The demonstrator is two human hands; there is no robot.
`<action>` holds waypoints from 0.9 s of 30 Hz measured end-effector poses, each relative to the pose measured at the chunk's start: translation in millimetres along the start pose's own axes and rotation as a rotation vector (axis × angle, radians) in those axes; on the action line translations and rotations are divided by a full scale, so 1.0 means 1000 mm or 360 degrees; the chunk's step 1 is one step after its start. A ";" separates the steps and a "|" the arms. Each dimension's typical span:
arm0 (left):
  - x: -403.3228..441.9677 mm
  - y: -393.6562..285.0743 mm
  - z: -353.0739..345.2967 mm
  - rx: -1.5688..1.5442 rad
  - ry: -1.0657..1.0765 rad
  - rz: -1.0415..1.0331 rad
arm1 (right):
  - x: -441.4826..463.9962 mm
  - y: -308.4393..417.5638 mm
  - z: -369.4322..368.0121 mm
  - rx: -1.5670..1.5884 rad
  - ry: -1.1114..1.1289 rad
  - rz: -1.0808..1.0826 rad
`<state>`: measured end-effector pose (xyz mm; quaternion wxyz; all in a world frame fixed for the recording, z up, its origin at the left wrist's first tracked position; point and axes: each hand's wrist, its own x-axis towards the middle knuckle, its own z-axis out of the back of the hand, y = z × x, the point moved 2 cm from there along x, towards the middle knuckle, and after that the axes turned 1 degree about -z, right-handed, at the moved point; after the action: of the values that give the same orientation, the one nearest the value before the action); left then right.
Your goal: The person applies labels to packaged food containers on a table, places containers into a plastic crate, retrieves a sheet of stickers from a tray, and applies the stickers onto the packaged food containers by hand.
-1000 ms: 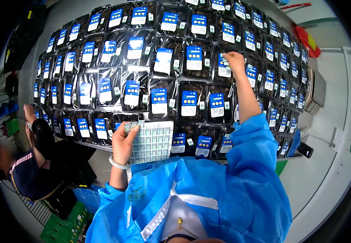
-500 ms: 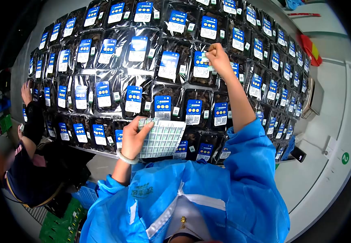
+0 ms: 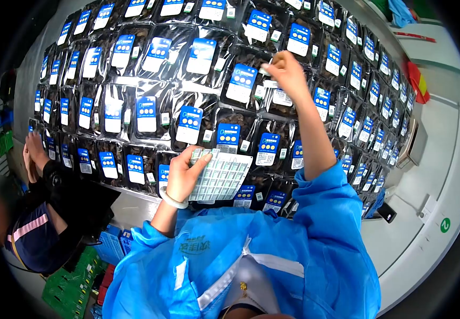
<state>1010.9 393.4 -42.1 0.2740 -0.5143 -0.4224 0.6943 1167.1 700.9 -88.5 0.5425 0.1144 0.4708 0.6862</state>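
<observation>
My left hand is closed on a sheet of small green-and-white stickers, thumb on top, close to my body. Farther out, my right hand is in a pinch with a small pale sticker at its fingertips. It hovers over a black film-wrapped tray whose blue-and-white label is partly hidden by the hand. Beside it lies another wrapped tray with a blue-and-white label and a small sticker. Dark brown pieces show through the film.
Rows of similar wrapped trays cover the metal table. At the left edge a co-worker's hands touch the trays. Green crates and a blue crate stand below on the left. A white wall with a green sign is at the right.
My right hand has shifted off the label it was over, with a sticker still at its fingertips. The view has turned slightly. The co-worker's two hands are now together at the trays.
</observation>
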 end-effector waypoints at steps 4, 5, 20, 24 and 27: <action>0.001 -0.005 0.003 0.0061 0.0044 -0.0006 | 0.011 0.009 -0.047 -0.0031 0.0023 0.0215; 0.002 -0.007 0.003 0.0051 0.0040 -0.0010 | 0.014 0.011 -0.055 -0.0131 -0.0010 0.0192; 0.014 0.014 0.018 -0.0110 -0.0030 -0.0033 | 0.070 0.066 -0.098 0.0391 0.0273 0.0351; 0.015 0.005 0.025 -0.0043 -0.0043 0.0002 | 0.107 0.081 -0.131 -0.0049 0.0063 0.0622; 0.018 0.003 0.032 -0.0050 -0.0061 -0.0018 | 0.107 0.089 -0.143 -0.0553 -0.0059 0.0877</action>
<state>975.1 396.2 -49.9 0.2617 -0.5028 -0.4413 0.6957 973.5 720.2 -133.7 0.3564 0.1556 0.2880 0.8751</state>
